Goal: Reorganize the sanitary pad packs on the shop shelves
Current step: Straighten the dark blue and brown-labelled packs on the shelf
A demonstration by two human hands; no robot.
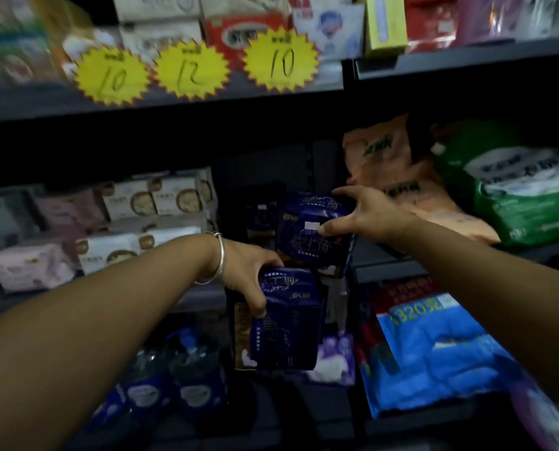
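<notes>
My left hand (250, 275), with a silver bangle on the wrist, grips the top of a dark blue sanitary pad pack (288, 323) held in front of the lower shelf. My right hand (364, 213) grips the right side of a second dark blue pad pack (307, 236) at the dark middle shelf, thumb on its front and fingers over its top. More dark packs (260, 213) stand behind it in the shadowed gap.
White and pink pad packs (122, 222) fill the middle shelf on the left. Orange bags (388, 177) and a green bag (515, 193) lie at the right. Yellow price tags (192, 70) hang on the top shelf edge. A blue bag (440, 356) and bottles (180, 369) sit below.
</notes>
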